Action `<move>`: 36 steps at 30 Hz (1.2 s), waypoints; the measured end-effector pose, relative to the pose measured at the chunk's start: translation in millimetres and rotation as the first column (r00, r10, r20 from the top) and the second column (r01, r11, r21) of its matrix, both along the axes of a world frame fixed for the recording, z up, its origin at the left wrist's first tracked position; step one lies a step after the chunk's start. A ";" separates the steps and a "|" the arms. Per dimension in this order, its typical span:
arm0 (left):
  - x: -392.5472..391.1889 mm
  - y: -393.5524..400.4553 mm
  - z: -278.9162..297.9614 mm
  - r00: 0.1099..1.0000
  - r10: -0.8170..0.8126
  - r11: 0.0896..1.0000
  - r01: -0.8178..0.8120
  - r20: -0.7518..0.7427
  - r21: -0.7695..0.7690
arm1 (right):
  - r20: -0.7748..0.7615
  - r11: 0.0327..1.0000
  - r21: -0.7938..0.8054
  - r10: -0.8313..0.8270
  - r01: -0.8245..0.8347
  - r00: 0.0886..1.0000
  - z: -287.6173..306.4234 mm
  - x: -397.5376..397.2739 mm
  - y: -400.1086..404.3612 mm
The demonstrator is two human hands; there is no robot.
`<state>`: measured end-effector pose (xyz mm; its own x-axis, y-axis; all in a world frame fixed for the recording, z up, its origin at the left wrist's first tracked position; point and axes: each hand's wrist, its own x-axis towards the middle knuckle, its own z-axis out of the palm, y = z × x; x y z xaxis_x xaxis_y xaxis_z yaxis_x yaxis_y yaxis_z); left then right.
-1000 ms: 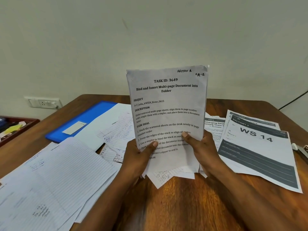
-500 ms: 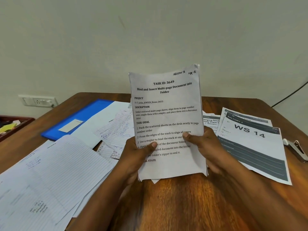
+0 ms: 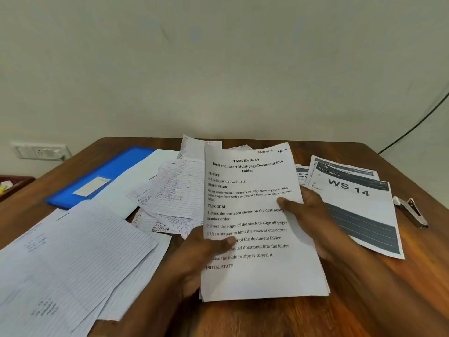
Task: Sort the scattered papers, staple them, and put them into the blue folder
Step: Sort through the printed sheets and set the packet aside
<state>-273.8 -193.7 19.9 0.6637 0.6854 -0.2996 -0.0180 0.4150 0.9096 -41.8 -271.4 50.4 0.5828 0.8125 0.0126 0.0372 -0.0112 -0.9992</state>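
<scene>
Nearest the camera, both hands hold one gathered stack of sheets (image 3: 262,276) low over the wooden table (image 3: 279,319). Left hand (image 3: 201,259) grips the left edge, thumb curled across the printed top page; right hand (image 3: 308,215) clamps the right edge, thumb pressed on the text, fingers hidden behind the paper. Layered edges show at the bottom corner, so I judge the stack is not fully squared: staple it like this and pages could bind crooked, or a loose one could slide out.

Left of that, ruled sheets (image 3: 73,259) lie overlapped, too many layers to count surely. Beyond them, smaller handwritten notes (image 3: 175,198) sit in a heap, several at least. Right, the WS 14 printout (image 3: 357,210) covers at least one more sheet. One stapler (image 3: 410,212) lies at the right edge, well apart from the hands; reaching for it means a one-handed hold, and that could fan the pages. Far left, one blue folder (image 3: 107,173) lies flat, partly under paper.
</scene>
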 end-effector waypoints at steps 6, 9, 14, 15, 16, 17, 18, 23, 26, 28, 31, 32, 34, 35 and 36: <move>0.0 -1.8 -3.8 0.998 -0.032 0.999 0.032 -0.045 -0.005 | -0.003 1.000 -0.029 -0.005 0.005 1.000 -10.9 0.5 -8.0; 1.4 -1.1 -1.4 0.996 -0.033 0.998 0.038 -0.086 0.056 | 0.003 0.999 -0.035 -0.007 0.008 1.000 -13.9 2.0 -9.7; 7.8 6.8 4.8 0.993 0.070 0.979 -0.049 -0.100 0.200 | 0.050 0.999 -0.040 0.003 -0.001 0.999 -17.9 2.8 -11.4; 10.1 10.2 5.8 0.990 0.102 0.971 -0.078 -0.096 0.227 | 0.050 0.999 -0.051 0.007 -0.005 0.999 -19.3 2.6 -10.4; 12.3 13.3 6.9 0.988 0.129 0.963 -0.103 -0.088 0.248 | 0.047 0.998 -0.064 0.011 -0.008 0.999 -21.0 2.1 -9.4; 15.1 16.9 7.3 0.985 0.154 0.957 -0.130 -0.074 0.260 | 0.042 0.997 -0.072 0.012 -0.009 0.999 -22.4 1.1 -8.4; 18.1 20.5 7.5 0.982 0.178 0.951 -0.157 -0.058 0.266 | 0.035 0.997 -0.074 0.013 -0.010 0.999 -23.9 0.3 -7.5; 30.6 32.0 5.9 0.969 0.244 0.937 -0.229 -0.026 0.265 | 0.012 0.998 -0.067 0.011 -0.010 1.000 -27.6 -2.1 -2.7; 32.7 36.8 1.9 0.972 0.232 0.943 -0.218 -0.026 0.250 | -0.009 0.997 -0.075 0.004 -0.004 1.000 -30.3 1.7 0.2; 31.9 39.5 -0.6 0.976 0.216 0.952 -0.207 -0.016 0.227 | -0.024 0.997 -0.079 0.014 -0.015 1.000 -31.2 3.6 0.8; 28.6 42.2 -1.8 0.985 0.174 0.962 -0.171 0.008 0.215 | -0.066 0.997 -0.061 0.033 -0.037 0.997 -31.2 5.7 1.8; 27.4 42.6 -1.3 0.987 0.158 0.963 -0.155 0.004 0.220 | -0.071 0.998 -0.056 0.029 -0.033 0.997 -30.1 6.8 2.1; 25.7 43.9 -1.5 0.990 0.138 0.965 -0.133 -0.007 0.226 | -0.066 0.999 -0.049 0.006 -0.009 0.998 -26.5 10.8 3.5; 25.2 44.9 -2.4 0.991 0.134 0.964 -0.127 -0.015 0.232 | -0.058 0.999 -0.051 -0.012 0.009 0.998 -24.1 13.7 4.4; 24.5 45.5 -3.2 0.991 0.134 0.963 -0.125 -0.023 0.239 | -0.048 0.998 -0.054 -0.022 0.019 0.999 -21.2 16.3 5.3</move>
